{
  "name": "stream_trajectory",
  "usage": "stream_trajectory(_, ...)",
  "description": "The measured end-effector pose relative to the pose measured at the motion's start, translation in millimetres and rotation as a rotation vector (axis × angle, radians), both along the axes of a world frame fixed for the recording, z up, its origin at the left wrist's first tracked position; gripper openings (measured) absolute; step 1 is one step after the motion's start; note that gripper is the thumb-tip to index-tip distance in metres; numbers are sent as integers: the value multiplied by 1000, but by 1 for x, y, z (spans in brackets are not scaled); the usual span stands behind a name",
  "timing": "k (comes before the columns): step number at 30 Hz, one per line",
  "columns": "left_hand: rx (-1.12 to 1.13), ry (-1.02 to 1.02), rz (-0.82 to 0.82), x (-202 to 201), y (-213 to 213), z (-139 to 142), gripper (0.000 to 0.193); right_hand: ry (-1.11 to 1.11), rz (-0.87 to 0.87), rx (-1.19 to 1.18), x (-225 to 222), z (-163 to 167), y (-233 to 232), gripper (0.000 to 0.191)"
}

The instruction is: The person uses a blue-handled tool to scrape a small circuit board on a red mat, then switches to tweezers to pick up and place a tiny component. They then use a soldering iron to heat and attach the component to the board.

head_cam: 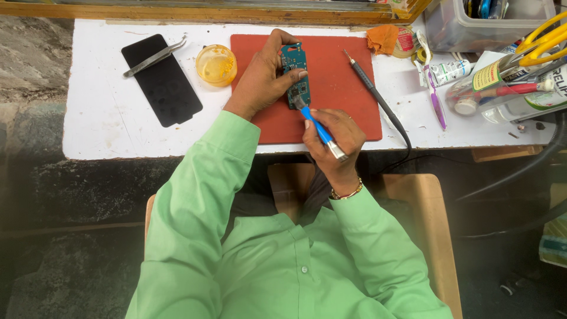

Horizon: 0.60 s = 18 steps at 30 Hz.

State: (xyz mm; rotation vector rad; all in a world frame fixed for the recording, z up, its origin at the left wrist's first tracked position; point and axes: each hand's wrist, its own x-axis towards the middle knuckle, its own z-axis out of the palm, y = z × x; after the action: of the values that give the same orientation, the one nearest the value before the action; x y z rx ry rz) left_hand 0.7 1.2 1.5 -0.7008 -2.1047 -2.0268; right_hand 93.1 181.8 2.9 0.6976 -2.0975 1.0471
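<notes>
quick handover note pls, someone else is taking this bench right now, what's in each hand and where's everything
Left hand: holds the blue circuit board over the red mat, fingers wrapped round its edges.
Right hand: grips a blue-handled tool, its tip at the board's lower end.
On the white table: black phone screen with tweezers lying across it, a small yellow tub beside the mat, and a black corded pen-like tool resting on the mat's right side.
Done: the board is out and in hand.
Left: work at the board's lower end is in progress; what it is cannot be told.
</notes>
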Motion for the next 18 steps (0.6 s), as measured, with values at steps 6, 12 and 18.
stream_trajectory(6, -38, 4, 25, 0, 0, 0, 42, 3, -22, 0, 1, -1, 2, 14)
stream_trajectory(12, 5, -44, -10, 0, 0, 0, 41, 6, -11, -2, -2, -2, 1, 13)
stream_trajectory(18, 37, 17, -26, 0, 0, -1, 43, -15, -5, 6, 0, -3, 2, 15)
